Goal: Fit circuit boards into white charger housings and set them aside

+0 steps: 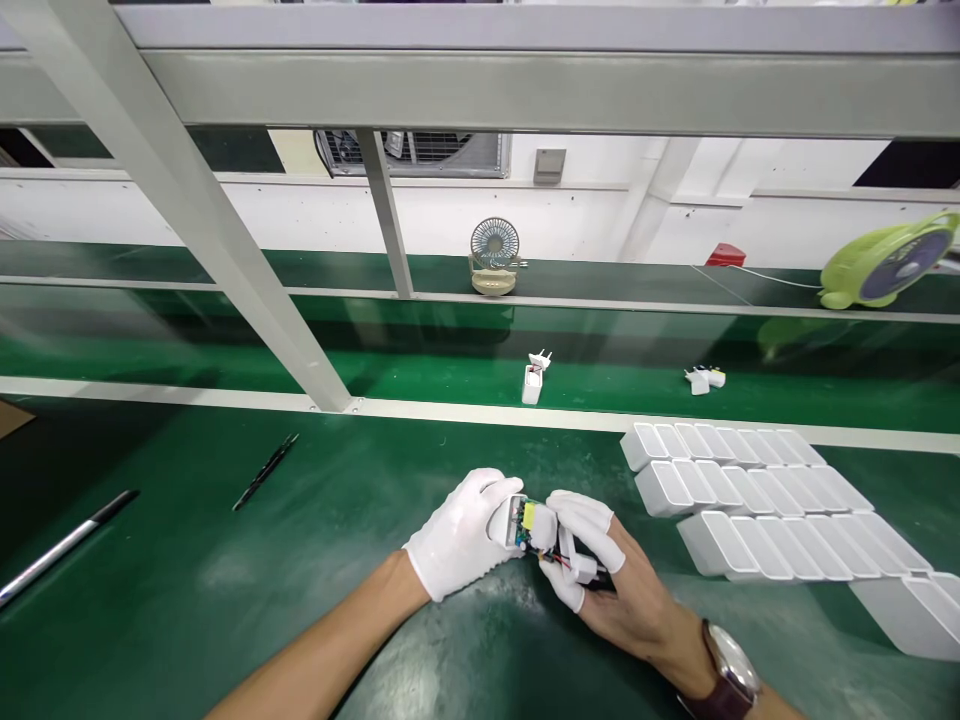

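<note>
My left hand [469, 530], in a white glove, is closed around a white plastic charger housing [501, 524]. From the housing's mouth sticks a circuit board [529, 516] with a yellow-wrapped part. White coverings sit on the fingers of my right hand [600, 545], which grips a white plug cap [579, 568] with thin wires running toward the board. Something black shows under that cap; its kind is hidden by the fingers. To the right, rows of white housings [757, 487] stand on the green bench [225, 600], with their open ends up.
A black pen [265, 472] and a silver-and-black rod [67, 548] lie at left. Beyond the white rail stand an opened charger [532, 384] and loose plug parts [703, 379]. A small fan [495, 250] and a green fan [885, 262] occupy the shelf. A slanted metal post [217, 220] crosses the left.
</note>
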Available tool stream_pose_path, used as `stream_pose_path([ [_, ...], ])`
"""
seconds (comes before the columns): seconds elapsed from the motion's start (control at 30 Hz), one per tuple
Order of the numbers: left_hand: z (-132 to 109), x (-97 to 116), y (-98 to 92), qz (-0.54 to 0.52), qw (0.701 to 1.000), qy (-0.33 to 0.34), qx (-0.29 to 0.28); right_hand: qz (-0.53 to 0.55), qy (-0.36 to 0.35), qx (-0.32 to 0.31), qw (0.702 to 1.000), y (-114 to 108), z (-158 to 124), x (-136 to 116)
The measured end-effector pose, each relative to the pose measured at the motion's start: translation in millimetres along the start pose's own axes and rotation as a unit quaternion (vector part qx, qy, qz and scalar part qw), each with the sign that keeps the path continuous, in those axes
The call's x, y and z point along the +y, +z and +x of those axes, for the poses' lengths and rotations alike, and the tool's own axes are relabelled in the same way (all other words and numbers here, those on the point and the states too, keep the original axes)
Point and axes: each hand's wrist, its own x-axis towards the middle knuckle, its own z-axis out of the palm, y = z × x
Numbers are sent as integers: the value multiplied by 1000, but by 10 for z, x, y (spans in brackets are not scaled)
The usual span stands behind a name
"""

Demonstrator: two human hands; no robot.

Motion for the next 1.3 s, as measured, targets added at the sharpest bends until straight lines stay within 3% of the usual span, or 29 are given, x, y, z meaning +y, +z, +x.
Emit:
stream_pose_path([
  [0.9,-1,13,2,-3,1000,21,-1,-7,7,-19,1000,13,54,-46],
  [1.2,32,27,98,-15,996,89,11,-14,15,-52,998,86,-39,24],
  [1.3,17,46,91,-49,996,76,-12,-14,4,-37,999,70,-20,26],
])
